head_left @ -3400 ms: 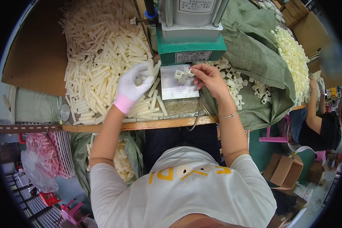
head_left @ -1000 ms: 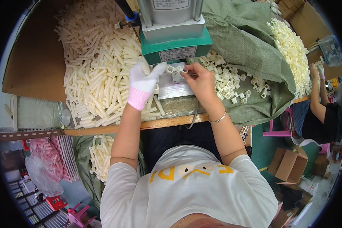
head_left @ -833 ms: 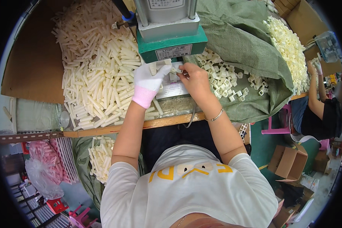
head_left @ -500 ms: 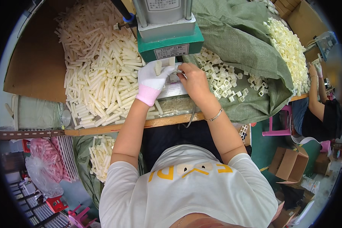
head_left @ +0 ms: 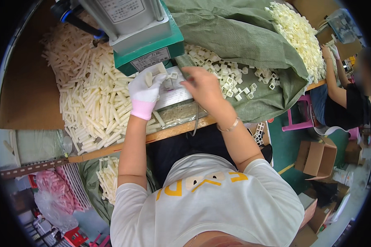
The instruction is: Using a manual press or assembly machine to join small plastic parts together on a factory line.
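My left hand, in a white glove with a pink cuff, is closed on a cream plastic tube beside the press. The green and grey bench press stands just beyond it. Below the press head, a small square cream ring sits on the metal fixture. My bare right hand is apart from the fixture, to its right. Its thumb and fingers are spread and slightly blurred, with nothing visible between them.
Cream tubes are heaped left of the press. Square cream rings lie at right on a green woven sack. A wooden edge borders the bench. Another person works at far right, near open cartons.
My right hand has drawn away from the fixture to the right, its fingers parting. My left hand stays by the press with the tube. The whole view has shifted and tilted.
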{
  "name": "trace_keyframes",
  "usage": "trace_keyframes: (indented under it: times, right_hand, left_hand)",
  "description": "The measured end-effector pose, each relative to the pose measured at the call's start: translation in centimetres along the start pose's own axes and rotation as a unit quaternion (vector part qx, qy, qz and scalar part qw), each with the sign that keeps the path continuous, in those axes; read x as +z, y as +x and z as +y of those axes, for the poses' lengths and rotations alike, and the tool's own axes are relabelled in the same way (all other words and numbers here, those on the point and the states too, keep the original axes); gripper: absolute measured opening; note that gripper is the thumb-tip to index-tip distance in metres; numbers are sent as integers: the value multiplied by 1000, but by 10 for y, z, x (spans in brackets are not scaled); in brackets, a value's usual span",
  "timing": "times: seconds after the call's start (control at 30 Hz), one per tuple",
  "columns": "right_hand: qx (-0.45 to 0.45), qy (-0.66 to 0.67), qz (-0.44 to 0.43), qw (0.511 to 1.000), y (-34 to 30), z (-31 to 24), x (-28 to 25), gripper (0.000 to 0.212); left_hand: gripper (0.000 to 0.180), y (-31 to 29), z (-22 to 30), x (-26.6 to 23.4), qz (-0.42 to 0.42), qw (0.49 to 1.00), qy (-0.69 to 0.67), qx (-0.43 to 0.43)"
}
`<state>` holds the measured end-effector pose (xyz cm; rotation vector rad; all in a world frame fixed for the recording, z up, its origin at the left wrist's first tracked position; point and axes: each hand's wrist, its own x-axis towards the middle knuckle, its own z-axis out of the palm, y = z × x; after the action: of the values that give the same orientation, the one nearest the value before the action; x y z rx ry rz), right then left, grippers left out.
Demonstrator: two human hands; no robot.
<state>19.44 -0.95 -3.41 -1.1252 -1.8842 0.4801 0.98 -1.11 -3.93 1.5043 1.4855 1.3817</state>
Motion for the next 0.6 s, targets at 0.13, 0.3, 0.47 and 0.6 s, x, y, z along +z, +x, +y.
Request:
trace_keyframes:
  times: [0.13, 0.3, 0.47, 0.6]
  right_hand:
    - [163, -99, 118, 975, -31, 37, -78, 16]
    - [329, -390, -39, 859, -75, 78, -147, 50]
    - [250, -395, -31, 883, -97, 99, -125, 39]
    - [305, -260, 39, 915, -99, 99, -140, 29]
  left_hand:
    - [24, 1, 26, -5, -27, 980, 199, -6]
    - [27, -4, 23, 1, -1, 965, 250, 79]
    - [24, -12, 23, 1, 16, 966, 240, 96]
    - [12, 2, 9, -67, 112, 990, -77, -43]
